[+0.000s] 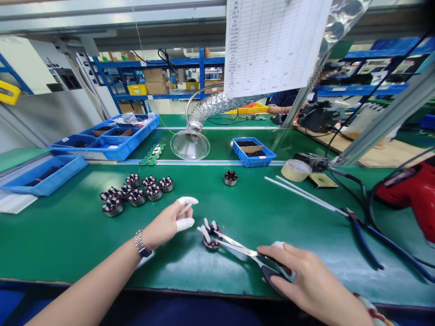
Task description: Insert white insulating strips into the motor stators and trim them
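Note:
In front of me a motor stator [212,237] sits on the green bench, with short white sleeves [205,232] standing up from it. My right hand [302,276] grips black-handled scissors [249,252]; their blades are parted, with the tips at the stator. To the left of it hovers my left hand [170,222], thumb and forefinger spread and covered in white finger cots. A short piece of white tube [185,209] rests in its bent fingers. Another stator [230,178] stands alone farther back.
Several stators [136,196] stand grouped at left. Blue bins [254,159] and a fume hood [190,145] are behind. At right lie white tubes [302,195], pliers [365,240], a tape roll [296,170] and a red tool [411,194]. A person [288,99] sits beyond.

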`<act>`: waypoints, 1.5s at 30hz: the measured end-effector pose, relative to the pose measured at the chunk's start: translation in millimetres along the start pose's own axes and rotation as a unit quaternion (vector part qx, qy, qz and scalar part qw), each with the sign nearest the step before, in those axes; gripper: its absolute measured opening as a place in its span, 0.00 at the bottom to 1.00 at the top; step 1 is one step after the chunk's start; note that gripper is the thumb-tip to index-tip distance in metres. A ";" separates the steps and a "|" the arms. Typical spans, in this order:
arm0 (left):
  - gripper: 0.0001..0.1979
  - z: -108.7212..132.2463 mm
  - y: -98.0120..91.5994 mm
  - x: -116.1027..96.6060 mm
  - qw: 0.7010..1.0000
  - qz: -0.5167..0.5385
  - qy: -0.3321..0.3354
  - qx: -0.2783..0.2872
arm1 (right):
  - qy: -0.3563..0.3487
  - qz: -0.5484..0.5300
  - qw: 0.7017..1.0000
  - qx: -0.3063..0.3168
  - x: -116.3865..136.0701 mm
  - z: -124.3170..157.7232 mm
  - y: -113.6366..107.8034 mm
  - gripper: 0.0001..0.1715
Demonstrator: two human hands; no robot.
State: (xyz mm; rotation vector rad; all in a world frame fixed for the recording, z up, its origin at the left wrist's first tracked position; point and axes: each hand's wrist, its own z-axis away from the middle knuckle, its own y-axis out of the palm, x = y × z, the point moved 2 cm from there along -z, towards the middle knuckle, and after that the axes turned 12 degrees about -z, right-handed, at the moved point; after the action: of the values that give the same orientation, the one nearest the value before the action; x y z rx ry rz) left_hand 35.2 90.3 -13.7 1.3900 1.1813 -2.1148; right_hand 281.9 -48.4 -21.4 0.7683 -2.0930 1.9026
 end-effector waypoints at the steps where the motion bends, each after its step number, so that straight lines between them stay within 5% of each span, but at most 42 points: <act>1: 0.19 4.0 -1.1 -2.8 1.000 -0.006 0.008 0.000 | -0.003 -0.010 1.000 0.010 -0.5 -2.0 -4.2 0.20; 9: 0.22 11.2 16.6 -9.2 0.980 -0.177 0.077 -0.039 | -0.034 -0.034 0.995 0.086 -8.8 -30.7 -29.8 0.20; 21: 0.08 12.3 19.3 -13.3 0.992 -0.107 0.067 0.008 | -0.007 0.000 0.998 0.065 18.4 4.0 3.7 0.20; 32: 0.08 17.5 22.3 -23.5 0.989 -0.122 0.085 -0.023 | -0.048 -0.077 0.986 0.136 6.8 -30.2 -12.4 0.21; 45: 0.09 14.9 25.9 -21.3 0.996 -0.070 0.059 -0.011 | -0.082 0.028 0.980 0.180 11.4 -39.5 -13.3 0.17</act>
State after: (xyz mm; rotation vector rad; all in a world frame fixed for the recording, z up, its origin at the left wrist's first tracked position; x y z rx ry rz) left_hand 53.6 59.9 -4.1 1.4800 1.3817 -2.1301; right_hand 271.6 -13.1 1.4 0.9798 -1.8954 2.3611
